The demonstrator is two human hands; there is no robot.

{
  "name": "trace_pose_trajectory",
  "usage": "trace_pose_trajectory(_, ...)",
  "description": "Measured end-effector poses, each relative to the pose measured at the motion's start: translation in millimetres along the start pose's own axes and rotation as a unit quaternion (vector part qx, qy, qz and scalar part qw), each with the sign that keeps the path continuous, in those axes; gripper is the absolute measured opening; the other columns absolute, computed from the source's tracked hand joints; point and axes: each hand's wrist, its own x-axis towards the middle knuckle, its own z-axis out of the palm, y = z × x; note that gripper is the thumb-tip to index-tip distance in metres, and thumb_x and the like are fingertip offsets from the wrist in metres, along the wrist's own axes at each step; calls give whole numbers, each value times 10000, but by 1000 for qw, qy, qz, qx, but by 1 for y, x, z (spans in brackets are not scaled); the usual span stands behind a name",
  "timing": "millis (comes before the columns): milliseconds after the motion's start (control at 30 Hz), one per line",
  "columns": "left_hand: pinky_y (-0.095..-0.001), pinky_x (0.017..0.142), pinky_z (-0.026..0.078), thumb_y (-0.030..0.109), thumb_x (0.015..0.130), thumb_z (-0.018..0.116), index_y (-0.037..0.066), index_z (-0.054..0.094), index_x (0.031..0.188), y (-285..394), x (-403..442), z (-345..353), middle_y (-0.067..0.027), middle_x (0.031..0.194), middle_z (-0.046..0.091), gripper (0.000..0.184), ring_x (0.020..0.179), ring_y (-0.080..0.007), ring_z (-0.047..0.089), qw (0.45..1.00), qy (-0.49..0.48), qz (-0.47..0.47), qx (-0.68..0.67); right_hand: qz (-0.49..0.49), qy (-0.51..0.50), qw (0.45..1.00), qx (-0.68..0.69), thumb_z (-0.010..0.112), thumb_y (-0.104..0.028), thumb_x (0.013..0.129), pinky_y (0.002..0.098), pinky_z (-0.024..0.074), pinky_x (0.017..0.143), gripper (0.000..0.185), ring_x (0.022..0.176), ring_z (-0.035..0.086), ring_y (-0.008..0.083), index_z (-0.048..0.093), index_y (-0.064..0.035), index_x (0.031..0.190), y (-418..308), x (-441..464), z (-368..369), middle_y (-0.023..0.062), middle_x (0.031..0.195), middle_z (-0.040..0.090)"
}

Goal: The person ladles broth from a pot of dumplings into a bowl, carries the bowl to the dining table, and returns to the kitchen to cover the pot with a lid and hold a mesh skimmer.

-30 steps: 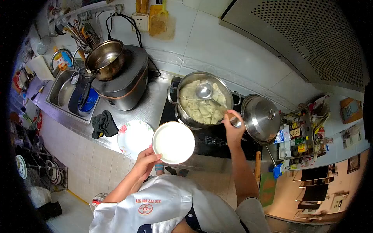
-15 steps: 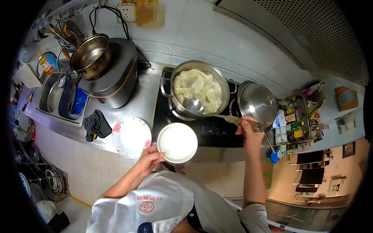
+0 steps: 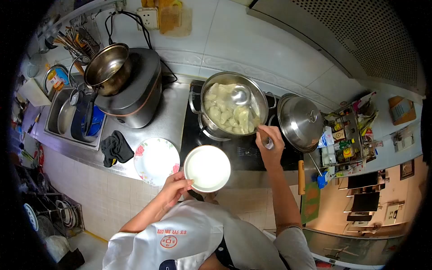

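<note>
A white bowl (image 3: 208, 168) is held by its left rim in my left hand (image 3: 175, 188), thumb over the edge, in front of the stove. My right hand (image 3: 271, 146) is wrapped round the handle of a metal ladle (image 3: 241, 95). The ladle's round head is inside the steel pot (image 3: 203, 120), toward the back, among pale dumplings (image 3: 222, 114) in liquid. Left of the bowl, a white plate with pink flowers (image 3: 155, 161) rests on the counter edge.
A lidded steel pan (image 3: 300, 121) stands right of the pot, with a rack of seasoning bottles (image 3: 344, 144) beyond. On the left are a dark cooker (image 3: 135, 90) topped by a small pan (image 3: 107, 67), a black cloth (image 3: 116, 147) and a sink (image 3: 60, 112).
My right hand has moved left, nearer the pot. The ladle's head has gone from the pot's front to its back, and the dumplings have shifted. My left hand still holds the bowl.
</note>
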Motion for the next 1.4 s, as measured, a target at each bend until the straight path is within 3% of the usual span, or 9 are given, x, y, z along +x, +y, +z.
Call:
trace_pose_trajectory(267, -261, 832, 510, 79, 768, 653, -62, 536, 1151, 0, 0, -5, -110, 1056, 622, 425, 935, -156, 611, 1000, -13, 19, -16, -47, -25, 994, -101, 722, 61, 676, 279, 480, 636, 385, 741, 573, 218, 639, -76, 1025, -34, -2, -59, 94, 846, 583)
trace_pose_trajectory(500, -274, 814, 519, 75, 782, 629, -65, 539, 1142, -3, -1, -9, -113, 1051, 624, 396, 925, -168, 620, 999, -16, 35, -20, -78, -66, 986, -133, 761, 18, 658, 299, 475, 684, 445, 858, 562, 201, 660, -140, 1061, -31, -33, -60, 51, 971, 572)
trace_pose_trajectory(533, -278, 816, 519, 85, 780, 630, -64, 538, 1143, -2, -3, -8, -112, 1050, 623, 404, 921, -169, 620, 999, -18, 41, -24, -102, -55, 988, -106, 633, 132, 701, 259, 480, 638, 316, 750, 576, 170, 644, -37, 968, -34, -30, -62, 97, 932, 542)
trace_pose_trajectory(633, -291, 826, 515, 121, 770, 636, -62, 531, 1151, 7, -14, -1, -111, 1051, 621, 436, 916, -172, 617, 998, -17, 56, -32, -19, 29, 999, 6, 676, 82, 712, 278, 485, 615, 338, 738, 578, 169, 650, -55, 1019, -51, -26, -65, 81, 967, 576)
trace_pose_trajectory(667, -295, 830, 511, 138, 765, 640, -61, 527, 1156, 11, -20, 1, -111, 1052, 620, 453, 917, -173, 616, 998, -11, 61, -31, 27, 20, 995, 91, 628, 92, 727, 274, 505, 590, 273, 690, 592, 155, 634, -4, 982, -55, -25, -69, 114, 961, 576)
trace_pose_trajectory(767, -310, 858, 485, 200, 746, 642, -56, 507, 1180, 10, -32, -8, -116, 1076, 607, 522, 957, -178, 596, 996, 10, 85, -16, 90, 26, 967, 238, 625, 91, 737, 292, 531, 605, 246, 704, 612, 167, 617, 21, 972, -70, -29, -66, 134, 958, 573)
trace_pose_trajectory(1000, -339, 900, 459, 196, 706, 639, -67, 476, 1224, 21, -63, -10, -144, 1130, 588, 603, 1016, -207, 578, 986, 72, 148, -13, 152, 52, 893, 421, 633, -31, 819, 329, 531, 561, 161, 660, 613, 196, 598, 24, 966, -82, -45, -47, 142, 920, 556)
trace_pose_trajectory(1200, -357, 934, 428, 185, 668, 650, -63, 477, 1236, 18, -71, 5, -156, 1145, 584, 644, 1031, -231, 574, 982, 104, 155, 34, 191, 113, 853, 473, 648, -58, 820, 340, 498, 494, 137, 592, 592, 202, 588, 3, 927, -99, -58, -63, 145, 879, 561)
trace_pose_trajectory(1400, -369, 938, 418, 194, 666, 647, -58, 480, 1233, -4, -63, 75, -153, 1132, 588, 642, 1028, -232, 573, 989, 42, 125, 68, 144, 154, 879, 427, 664, -53, 811, 335, 511, 510, 148, 543, 588, 198, 564, -1, 908, -108, -94, -141, 166, 922, 575)
